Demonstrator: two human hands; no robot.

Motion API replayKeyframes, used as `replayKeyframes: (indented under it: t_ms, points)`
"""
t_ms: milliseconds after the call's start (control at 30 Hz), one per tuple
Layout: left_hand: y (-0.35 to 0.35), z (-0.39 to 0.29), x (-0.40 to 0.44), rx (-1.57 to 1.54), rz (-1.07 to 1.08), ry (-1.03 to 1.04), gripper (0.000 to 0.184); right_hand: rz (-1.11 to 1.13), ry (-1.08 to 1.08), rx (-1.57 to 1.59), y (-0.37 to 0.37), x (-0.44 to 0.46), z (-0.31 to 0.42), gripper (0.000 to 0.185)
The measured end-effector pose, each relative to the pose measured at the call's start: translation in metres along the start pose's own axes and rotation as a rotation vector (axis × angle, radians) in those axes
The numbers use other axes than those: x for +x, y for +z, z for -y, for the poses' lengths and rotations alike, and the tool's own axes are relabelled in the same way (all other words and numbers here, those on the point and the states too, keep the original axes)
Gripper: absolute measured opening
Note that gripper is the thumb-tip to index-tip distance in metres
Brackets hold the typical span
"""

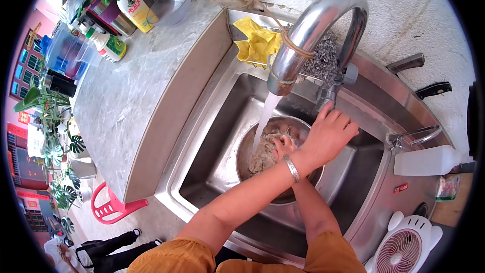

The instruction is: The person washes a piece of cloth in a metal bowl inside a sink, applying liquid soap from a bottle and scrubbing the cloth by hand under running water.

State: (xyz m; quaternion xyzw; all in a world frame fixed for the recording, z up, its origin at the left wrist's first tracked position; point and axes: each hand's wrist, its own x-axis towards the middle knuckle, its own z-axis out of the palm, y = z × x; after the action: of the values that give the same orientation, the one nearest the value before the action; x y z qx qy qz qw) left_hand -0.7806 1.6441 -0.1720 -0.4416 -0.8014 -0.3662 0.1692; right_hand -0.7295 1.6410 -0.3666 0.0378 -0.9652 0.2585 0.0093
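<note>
Water runs from the curved chrome faucet (331, 7) into a round metal bowl (308, 130) in the sink (202, 174). Wet greyish-brown, lumpy material lies in the bowl (258, 163); I cannot make out its kind. My left hand (329, 134), with a silver bracelet at the wrist, reaches across over my right arm. Its fingers are bent at the faucet handle (326, 96), the index finger touching it. Down in the bowl, my right hand (284, 147) rests on the material with fingers spread, partly hidden behind the left forearm.
A yellow cloth (255, 43) and a steel-wool scrubber (323, 58) sit behind the sink. Two knives (406, 63) stand along the wall. At right are a white jug (427, 161) and a fan (401, 247). Bottles, including a spray bottle (132, 7), stand on the left counter (134, 76).
</note>
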Motion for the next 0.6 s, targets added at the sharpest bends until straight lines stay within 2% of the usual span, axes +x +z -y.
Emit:
replayKeyframes:
  t_ms: [67,100,167,200,233,300,333,367,433,500,533,567,600]
  points:
    - [-0.001,0.003,0.013,0.04,0.058,-0.007,0.017,0.013,0.013,0.003,0.01,-0.001,-0.005,0.039]
    - [0.0,0.005,0.022,0.03,0.11,-0.053,0.019,-0.107,-0.013,0.212,0.027,-0.002,-0.013,0.039]
    - [-0.001,0.001,0.024,0.014,0.169,-0.105,0.022,-0.221,-0.029,0.422,0.036,-0.006,-0.019,0.04]
    - [-0.004,-0.002,0.021,-0.034,0.016,-0.099,0.025,-0.136,0.022,0.324,0.035,-0.003,-0.02,0.036]
    - [-0.007,-0.004,0.017,-0.079,-0.138,-0.092,0.028,-0.165,-0.034,0.217,0.026,-0.005,-0.015,0.032]
    - [-0.019,-0.009,-0.026,-0.118,-0.177,-0.153,0.031,-0.243,-0.135,-0.003,0.005,-0.009,-0.002,0.025]
    - [-0.01,-0.007,-0.067,-0.053,-0.146,-0.242,0.029,-0.196,-0.132,0.186,0.004,-0.01,-0.003,0.024]
    - [-0.005,-0.002,-0.106,-0.002,-0.075,-0.342,0.026,-0.151,-0.129,0.373,0.002,-0.011,-0.005,0.023]
    - [0.0,0.02,-0.173,0.049,0.252,-0.601,0.026,0.049,-0.036,0.492,0.014,-0.008,-0.022,0.021]
    - [0.002,0.031,-0.214,0.208,0.584,-0.705,0.036,0.246,0.026,0.667,-0.011,-0.003,-0.021,0.026]
    - [0.001,0.03,-0.222,0.261,0.776,-0.742,0.055,0.358,0.17,0.801,-0.011,0.002,-0.027,0.031]
    - [0.004,0.027,-0.227,0.254,0.778,-0.754,0.055,0.372,0.174,0.799,-0.008,0.006,-0.031,0.031]
    - [0.004,0.021,-0.226,0.23,0.917,-0.766,0.062,0.2,0.181,0.728,-0.008,0.009,-0.032,0.03]
